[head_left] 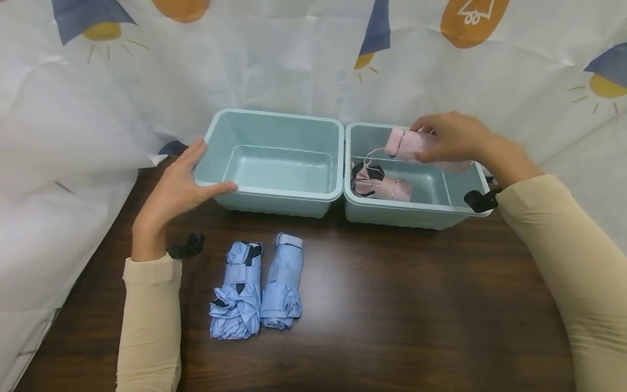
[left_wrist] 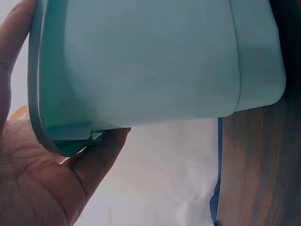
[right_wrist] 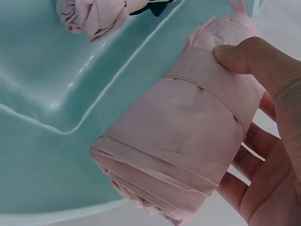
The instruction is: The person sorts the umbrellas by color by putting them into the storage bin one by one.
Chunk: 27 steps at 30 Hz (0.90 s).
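Observation:
My right hand (head_left: pixel 453 139) grips a folded pink umbrella (right_wrist: pixel 174 108) over the right bin (head_left: pixel 416 209), thumb on one side and fingers on the other. A wrist loop hangs from the umbrella's handle end. Inside that bin lies a second folded pink umbrella (head_left: pixel 387 185) with dark parts showing. At the left bin (head_left: pixel 274 201), my left hand (head_left: pixel 176 182) holds the left end by its rim, thumb and fingers spread around the corner. In the left wrist view, the pale teal wall (left_wrist: pixel 150 61) of this bin fills most of the picture. Its floor shows bare.
Two folded blue umbrellas, a looser one (head_left: pixel 237 294) and a neater one (head_left: pixel 284 283), lie side by side on the dark wooden table (head_left: pixel 392 305) before the left bin. Both bins stand end to end against a white printed cloth (head_left: pixel 294 60).

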{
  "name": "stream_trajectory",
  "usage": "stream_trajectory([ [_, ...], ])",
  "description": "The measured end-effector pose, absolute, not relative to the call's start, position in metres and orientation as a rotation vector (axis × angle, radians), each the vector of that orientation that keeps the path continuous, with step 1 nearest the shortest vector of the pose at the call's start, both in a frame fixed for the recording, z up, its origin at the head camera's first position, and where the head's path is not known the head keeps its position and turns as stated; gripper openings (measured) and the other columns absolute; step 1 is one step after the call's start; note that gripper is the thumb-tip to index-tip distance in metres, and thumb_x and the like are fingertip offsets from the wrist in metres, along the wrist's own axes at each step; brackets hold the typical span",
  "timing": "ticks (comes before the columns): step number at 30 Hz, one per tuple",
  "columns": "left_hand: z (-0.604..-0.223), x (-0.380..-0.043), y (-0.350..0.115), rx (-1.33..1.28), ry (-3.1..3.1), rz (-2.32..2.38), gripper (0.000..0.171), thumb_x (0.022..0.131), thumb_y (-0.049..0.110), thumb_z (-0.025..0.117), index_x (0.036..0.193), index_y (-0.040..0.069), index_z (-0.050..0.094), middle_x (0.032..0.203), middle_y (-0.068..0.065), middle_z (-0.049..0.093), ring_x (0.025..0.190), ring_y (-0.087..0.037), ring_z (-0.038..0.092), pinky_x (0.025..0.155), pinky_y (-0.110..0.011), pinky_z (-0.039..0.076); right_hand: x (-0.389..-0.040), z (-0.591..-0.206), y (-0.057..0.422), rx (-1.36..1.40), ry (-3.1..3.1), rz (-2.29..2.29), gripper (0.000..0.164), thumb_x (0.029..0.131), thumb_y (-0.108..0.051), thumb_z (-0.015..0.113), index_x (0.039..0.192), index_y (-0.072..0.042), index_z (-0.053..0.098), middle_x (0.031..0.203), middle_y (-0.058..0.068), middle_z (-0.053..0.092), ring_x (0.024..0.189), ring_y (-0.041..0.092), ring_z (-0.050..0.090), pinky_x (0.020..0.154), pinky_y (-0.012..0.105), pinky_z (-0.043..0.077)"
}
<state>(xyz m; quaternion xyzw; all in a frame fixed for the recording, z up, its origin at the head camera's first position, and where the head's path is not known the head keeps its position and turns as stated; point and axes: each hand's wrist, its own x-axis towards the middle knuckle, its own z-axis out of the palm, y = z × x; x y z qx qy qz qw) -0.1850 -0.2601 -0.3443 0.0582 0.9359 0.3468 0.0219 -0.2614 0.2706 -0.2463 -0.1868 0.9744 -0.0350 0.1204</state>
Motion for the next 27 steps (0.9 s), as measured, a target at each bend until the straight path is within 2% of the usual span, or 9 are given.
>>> stream_trajectory([
  [7, -0.342, -0.184, -0.257, 0.195, 2.884, 1.044, 0.117, 0.086, 0.06, 0.081, 0.171, 0.031, 0.007, 0.181, 0.001, 0.008, 0.147, -0.046, 0.036, 0.109, -0.077, 0.038, -0.262, -0.255, 0.274, -0.56, 2.82, -0.134, 0.058, 0.093, -0.03, 0.074, 0.145, -0.01, 0.06, 0.137, 0.023, 0.068, 0.119, 0.038, 0.062, 0.096, 0.06, 0.051],
  [13, -0.339, -0.185, -0.259, 0.213, 2.88, 0.989, 0.117, 0.087, 0.061, 0.079, 0.171, 0.034, 0.003, 0.181, 0.0, 0.005, 0.147, -0.048, 0.038, 0.107, -0.08, 0.039, -0.257, -0.251, 0.28, -0.573, 2.822, -0.179, 0.056, 0.101, -0.024, 0.064, 0.151, -0.002, 0.051, 0.145, 0.028, 0.06, 0.133, 0.046, 0.058, 0.108, 0.067, 0.046],
  [18, -0.339, -0.189, -0.261, 0.281, 2.864, 0.962, 0.113, 0.091, 0.06, 0.075, 0.17, 0.036, -0.002, 0.181, 0.001, 0.0, 0.155, -0.049, 0.029, 0.11, -0.082, 0.033, -0.245, -0.247, 0.286, -0.522, 2.847, -0.179, 0.058, 0.105, -0.032, 0.059, 0.154, -0.002, 0.049, 0.149, 0.028, 0.058, 0.133, 0.047, 0.057, 0.106, 0.069, 0.046],
  [23, -0.34, -0.19, -0.261, 0.303, 2.851, 0.962, 0.11, 0.094, 0.059, 0.07, 0.171, 0.031, -0.004, 0.181, 0.003, -0.006, 0.164, -0.046, 0.015, 0.115, -0.083, 0.025, -0.229, -0.25, 0.292, -0.546, 2.839, -0.186, 0.057, 0.106, -0.034, 0.058, 0.153, -0.002, 0.051, 0.149, 0.027, 0.059, 0.131, 0.046, 0.06, 0.104, 0.068, 0.048],
  [27, -0.341, -0.189, -0.261, 0.291, 2.857, 0.962, 0.111, 0.094, 0.06, 0.07, 0.171, 0.028, -0.004, 0.181, 0.0, -0.006, 0.164, -0.045, 0.013, 0.117, -0.082, 0.023, -0.216, -0.253, 0.296, -0.591, 2.847, -0.244, 0.056, 0.106, -0.034, 0.061, 0.152, -0.003, 0.052, 0.15, 0.024, 0.06, 0.13, 0.044, 0.061, 0.104, 0.067, 0.048],
])
